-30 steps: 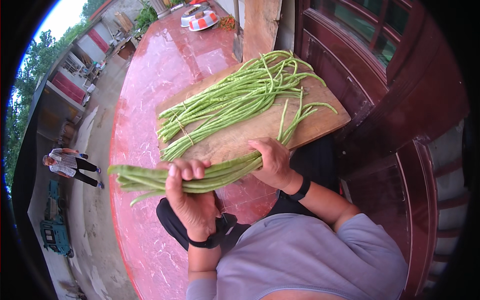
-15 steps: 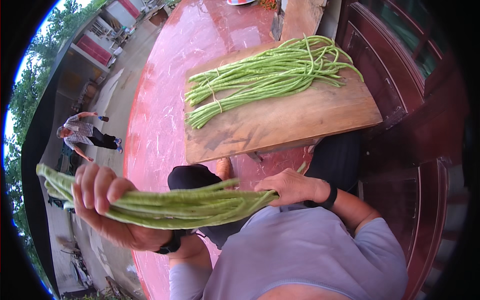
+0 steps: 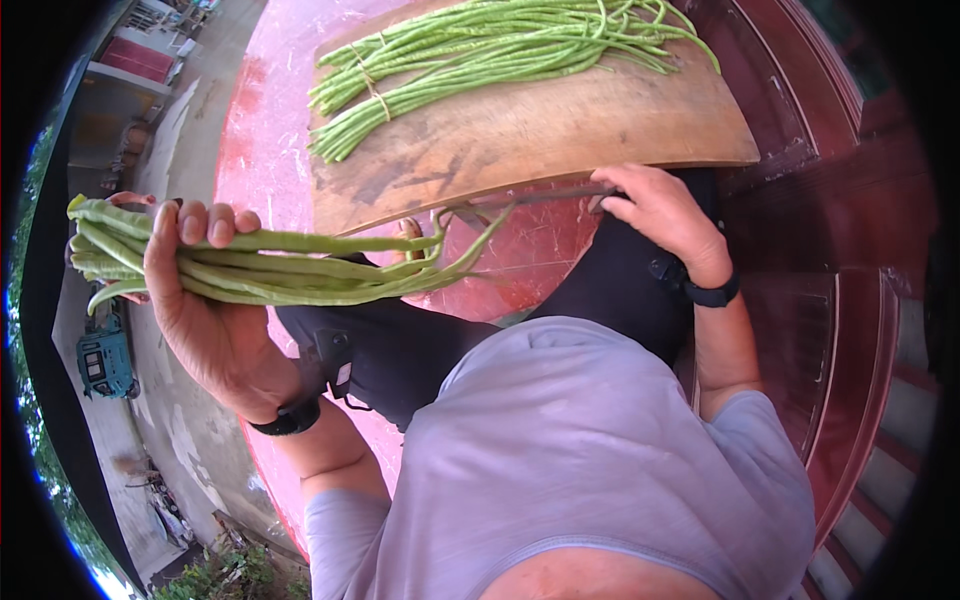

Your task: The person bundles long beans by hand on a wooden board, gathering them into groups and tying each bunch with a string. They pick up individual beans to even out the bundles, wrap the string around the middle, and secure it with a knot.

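Observation:
My left hand is wrapped round a loose bunch of long green beans, raised at the left. Their thin curled tips point right, toward the middle of the view. My right hand is at the right, just below the near edge of the wooden board, its fingers curled in a pinch. A thin dark strip runs left from those fingertips; whether they hold it, I cannot tell. More long beans lie across the wooden board, in bundles tied near their left ends.
The board stands over a red marbled floor, with my knees below it. Dark red door panels rise close on the right. At the left lie a grey concrete yard and a small teal vehicle. A person is partly hidden behind the held beans.
My right hand has left the bunch's tips and moved up and right toward the board. My left hand still grips the beans, now higher in view. The board also appears higher.

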### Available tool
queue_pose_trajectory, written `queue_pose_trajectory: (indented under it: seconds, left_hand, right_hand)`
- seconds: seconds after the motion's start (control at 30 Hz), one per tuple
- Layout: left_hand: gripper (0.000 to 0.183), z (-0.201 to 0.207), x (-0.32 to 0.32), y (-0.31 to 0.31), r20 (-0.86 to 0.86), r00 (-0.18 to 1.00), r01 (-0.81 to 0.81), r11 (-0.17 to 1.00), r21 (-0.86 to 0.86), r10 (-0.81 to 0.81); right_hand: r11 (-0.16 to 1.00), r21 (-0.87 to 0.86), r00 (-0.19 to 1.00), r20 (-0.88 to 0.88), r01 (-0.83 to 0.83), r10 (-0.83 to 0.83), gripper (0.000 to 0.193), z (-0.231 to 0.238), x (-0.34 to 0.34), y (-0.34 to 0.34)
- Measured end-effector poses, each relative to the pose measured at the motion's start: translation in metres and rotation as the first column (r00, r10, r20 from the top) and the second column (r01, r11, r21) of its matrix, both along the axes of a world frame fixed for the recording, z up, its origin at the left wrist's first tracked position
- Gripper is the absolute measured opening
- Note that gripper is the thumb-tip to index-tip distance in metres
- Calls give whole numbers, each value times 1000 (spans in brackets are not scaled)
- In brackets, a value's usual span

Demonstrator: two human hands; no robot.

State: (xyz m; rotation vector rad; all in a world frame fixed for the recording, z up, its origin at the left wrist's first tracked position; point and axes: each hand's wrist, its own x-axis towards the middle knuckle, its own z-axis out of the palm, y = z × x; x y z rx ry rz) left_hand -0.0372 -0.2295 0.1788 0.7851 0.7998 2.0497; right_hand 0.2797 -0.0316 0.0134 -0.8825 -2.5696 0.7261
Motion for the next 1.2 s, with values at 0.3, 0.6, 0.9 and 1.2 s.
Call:
queue_pose_trajectory:
  seconds: [0.3,0.6,0.9,1.2]
  left_hand:
    - [14,-50,27,24,-48,994,-104,928,-358,93]
    - [16,-67,42,47,-114,933,286,898,-335,-340]
    - [15,-62,75,68,-166,883,316,817,-483,-440]
    - [20,-60,90,80,-133,858,357,763,-539,-496]
  right_hand:
    - [613,-157,572,-239,775,-785,16,-20,105,-9]
    - [535,-100,505,508,839,-698,21,-99,199,-38]
    - [648,-566,791,604,510,-95,30,-309,213,-158]
    - [577,-516,759,558,633,-334,29,-304,220,-196]
